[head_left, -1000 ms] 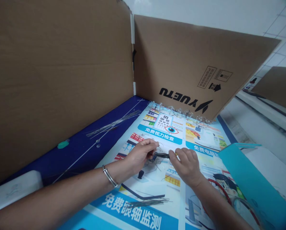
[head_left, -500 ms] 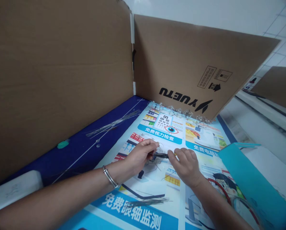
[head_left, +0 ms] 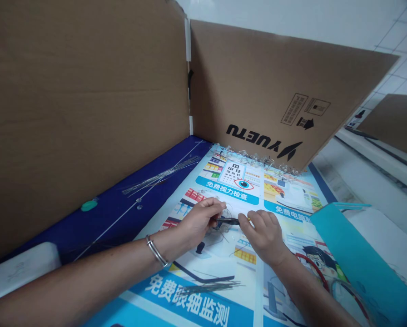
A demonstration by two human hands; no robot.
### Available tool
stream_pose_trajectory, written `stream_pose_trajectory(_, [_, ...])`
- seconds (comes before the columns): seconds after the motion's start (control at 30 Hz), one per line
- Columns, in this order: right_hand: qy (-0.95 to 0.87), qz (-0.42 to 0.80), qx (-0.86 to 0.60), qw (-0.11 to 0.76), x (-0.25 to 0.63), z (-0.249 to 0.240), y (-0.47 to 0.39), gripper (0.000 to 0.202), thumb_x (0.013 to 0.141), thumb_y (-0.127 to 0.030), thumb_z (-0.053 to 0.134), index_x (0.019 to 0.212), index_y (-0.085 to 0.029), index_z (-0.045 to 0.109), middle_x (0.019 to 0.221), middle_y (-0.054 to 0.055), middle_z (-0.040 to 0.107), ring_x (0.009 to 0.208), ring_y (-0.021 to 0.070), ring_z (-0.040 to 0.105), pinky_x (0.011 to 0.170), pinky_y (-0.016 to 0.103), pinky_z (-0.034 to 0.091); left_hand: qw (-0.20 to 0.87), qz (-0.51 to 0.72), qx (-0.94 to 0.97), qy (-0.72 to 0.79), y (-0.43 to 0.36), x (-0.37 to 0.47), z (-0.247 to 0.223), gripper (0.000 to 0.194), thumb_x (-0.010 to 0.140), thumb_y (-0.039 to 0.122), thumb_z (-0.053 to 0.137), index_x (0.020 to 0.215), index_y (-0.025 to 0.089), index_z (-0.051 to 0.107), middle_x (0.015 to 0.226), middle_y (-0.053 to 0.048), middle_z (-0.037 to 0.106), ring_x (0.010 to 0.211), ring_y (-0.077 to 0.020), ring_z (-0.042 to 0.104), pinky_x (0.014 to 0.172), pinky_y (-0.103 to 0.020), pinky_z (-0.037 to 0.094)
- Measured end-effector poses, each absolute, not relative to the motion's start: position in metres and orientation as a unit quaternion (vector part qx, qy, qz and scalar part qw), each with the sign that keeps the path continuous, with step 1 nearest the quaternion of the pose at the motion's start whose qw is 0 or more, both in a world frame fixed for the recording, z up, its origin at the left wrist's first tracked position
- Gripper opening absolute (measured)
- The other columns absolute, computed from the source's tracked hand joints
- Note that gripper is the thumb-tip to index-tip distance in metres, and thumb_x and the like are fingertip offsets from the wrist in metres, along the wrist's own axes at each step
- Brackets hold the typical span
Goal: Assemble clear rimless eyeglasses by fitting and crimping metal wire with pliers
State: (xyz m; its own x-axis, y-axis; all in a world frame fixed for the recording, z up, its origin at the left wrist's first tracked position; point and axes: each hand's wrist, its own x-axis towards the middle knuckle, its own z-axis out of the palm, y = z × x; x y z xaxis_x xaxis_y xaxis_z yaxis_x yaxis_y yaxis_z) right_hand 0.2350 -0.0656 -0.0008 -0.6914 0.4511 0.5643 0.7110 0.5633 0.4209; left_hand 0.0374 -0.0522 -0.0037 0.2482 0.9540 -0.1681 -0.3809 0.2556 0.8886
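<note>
with our right hand [head_left: 266, 236] we grip pliers [head_left: 229, 221], our left hand [head_left: 198, 222] pinches curled wire [head_left: 224, 230], clear beaded pieces [head_left: 268, 161] already lie formed, and straight wires [head_left: 213, 287] remain unbent.

Dark tool [head_left: 229, 221]: handles hidden in the right hand [head_left: 264, 234], tip lost at the left hand [head_left: 201, 220] — exact type unclear.
Thin wires [head_left: 228, 211]: beside the dark tool, blurred, partly behind the left hand.
Clear pieces [head_left: 265, 161]: beyond the dark tool — too small to tell apart.
White case [head_left: 22, 270]: left of the dark tool, cut by the picture's edge.
</note>
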Motion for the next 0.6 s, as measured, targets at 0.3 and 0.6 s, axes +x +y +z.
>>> stream_pose_trajectory(0.3, [-0.856, -0.338, -0.336, 0.199, 0.2335, 0.0011, -0.0664, 0.02, 0.079, -0.015, 0.055, 0.098, -0.021, 0.057, 0.085, 0.004, 0.057, 0.079, 0.0157, 0.047, 0.069, 0.032, 0.031, 0.688, 0.485, 0.377, 0.386, -0.0535, 0.0384, -0.0017, 0.023, 0.069, 0.033, 0.063, 0.063, 0.015, 0.049, 0.06, 0.003, 0.046, 0.052, -0.0061, 0.04, 0.047, -0.02, 0.03])
stream_pose_trajectory(0.6, [-0.85, -0.348, -0.338, 0.205, 0.2337, -0.0004, -0.0662, 0.022, 0.077, -0.016, 0.057, 0.099, -0.02, 0.057, 0.084, 0.003, 0.057, 0.079, 0.0161, 0.047, 0.069, 0.032, 0.031, 0.693, 0.484, 0.362, 0.392, -0.0536, 0.0395, -0.0044, 0.024, 0.069, 0.033, 0.063, 0.064, 0.015, 0.049, 0.061, 0.003, 0.045, 0.052, -0.0057, 0.04, 0.047, -0.018, 0.03])
